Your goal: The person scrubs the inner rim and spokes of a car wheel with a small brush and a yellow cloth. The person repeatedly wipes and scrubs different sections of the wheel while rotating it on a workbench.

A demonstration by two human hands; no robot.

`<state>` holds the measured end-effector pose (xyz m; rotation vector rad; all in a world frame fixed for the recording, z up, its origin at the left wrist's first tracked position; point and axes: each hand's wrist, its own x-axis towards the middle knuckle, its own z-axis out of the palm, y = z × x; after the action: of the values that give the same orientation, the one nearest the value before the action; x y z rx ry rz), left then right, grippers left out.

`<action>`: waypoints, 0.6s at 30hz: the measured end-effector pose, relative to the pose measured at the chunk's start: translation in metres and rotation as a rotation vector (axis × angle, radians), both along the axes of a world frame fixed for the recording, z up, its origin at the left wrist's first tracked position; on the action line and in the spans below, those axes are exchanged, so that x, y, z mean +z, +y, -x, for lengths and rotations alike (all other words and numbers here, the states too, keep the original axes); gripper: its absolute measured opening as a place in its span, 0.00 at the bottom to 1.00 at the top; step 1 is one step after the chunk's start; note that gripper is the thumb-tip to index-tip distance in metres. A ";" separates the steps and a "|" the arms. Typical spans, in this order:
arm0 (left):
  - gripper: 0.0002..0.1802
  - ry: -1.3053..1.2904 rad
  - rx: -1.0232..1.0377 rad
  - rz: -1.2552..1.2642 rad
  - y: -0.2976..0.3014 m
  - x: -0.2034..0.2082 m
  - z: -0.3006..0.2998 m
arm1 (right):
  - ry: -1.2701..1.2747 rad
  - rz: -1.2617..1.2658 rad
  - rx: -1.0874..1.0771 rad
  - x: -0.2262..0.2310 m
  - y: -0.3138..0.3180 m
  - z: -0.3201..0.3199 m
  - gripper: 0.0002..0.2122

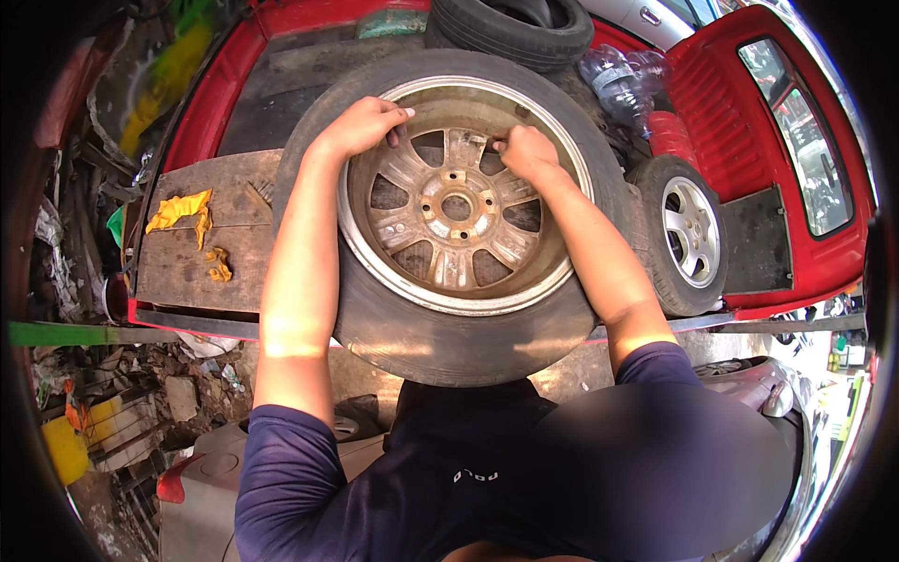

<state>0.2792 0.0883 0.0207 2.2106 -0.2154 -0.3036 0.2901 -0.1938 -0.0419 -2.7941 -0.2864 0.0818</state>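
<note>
A silver multi-spoke alloy wheel [412, 211] with a black tire [449, 351] lies with its open side up in front of me, dusty and stained inside. My left hand [373, 127] reaches over the upper left of the rim, its thumb and a finger apart with nothing visible between them. Inside the barrel at the upper right, my right hand [528, 152] is closed beside a spoke's outer end. Its fingertips come together, but whatever they hold is too small or hidden to make out. Several bolt holes ring the wheel's centre hole.
The wheel rests on a red pickup bed with a wooden board [187, 272]. Yellow cloth [180, 210] lies at left. Another wheel with tire [691, 234] stands at right, near clear plastic bottles [618, 80]. A loose tire [510, 37] lies at the back; the red tailgate [749, 103] rises at right.
</note>
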 end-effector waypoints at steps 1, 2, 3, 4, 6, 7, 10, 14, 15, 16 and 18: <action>0.24 0.000 0.014 0.001 0.001 0.001 0.000 | -0.005 -0.021 -0.088 0.000 -0.003 -0.001 0.15; 0.24 -0.003 0.007 0.012 0.001 0.001 -0.001 | 0.014 -0.026 -0.017 -0.002 -0.003 -0.002 0.14; 0.24 -0.008 0.008 0.022 0.000 0.001 -0.001 | 0.015 -0.001 -0.026 -0.004 -0.004 -0.004 0.15; 0.24 0.000 0.005 0.031 -0.001 0.000 -0.001 | 0.017 0.024 -0.036 -0.007 -0.003 -0.004 0.15; 0.22 0.007 -0.012 -0.006 -0.002 0.000 -0.002 | 0.026 -0.064 -0.038 -0.015 0.000 -0.004 0.15; 0.22 0.014 -0.020 -0.028 -0.002 0.000 -0.002 | 0.052 -0.124 -0.060 -0.021 0.003 -0.004 0.15; 0.23 -0.011 0.017 0.049 0.000 -0.001 0.000 | 0.119 -0.434 -0.159 -0.036 0.007 -0.006 0.14; 0.23 -0.008 -0.014 0.036 0.000 0.001 -0.001 | 0.551 -0.881 -0.396 -0.051 0.010 -0.009 0.17; 0.22 -0.003 -0.023 0.016 -0.001 0.001 -0.001 | 0.566 -0.916 -0.388 -0.052 0.009 -0.010 0.17; 0.22 0.003 -0.034 -0.003 -0.004 0.001 -0.002 | 0.641 -0.961 -0.358 -0.053 0.008 -0.009 0.17; 0.23 0.018 -0.027 -0.007 -0.008 0.001 -0.001 | 0.486 -0.730 -0.229 -0.050 0.003 -0.008 0.17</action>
<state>0.2798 0.0804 0.0212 2.2123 -0.2347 -0.3392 0.2983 -0.1904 -0.0923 -1.9840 0.1119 0.4853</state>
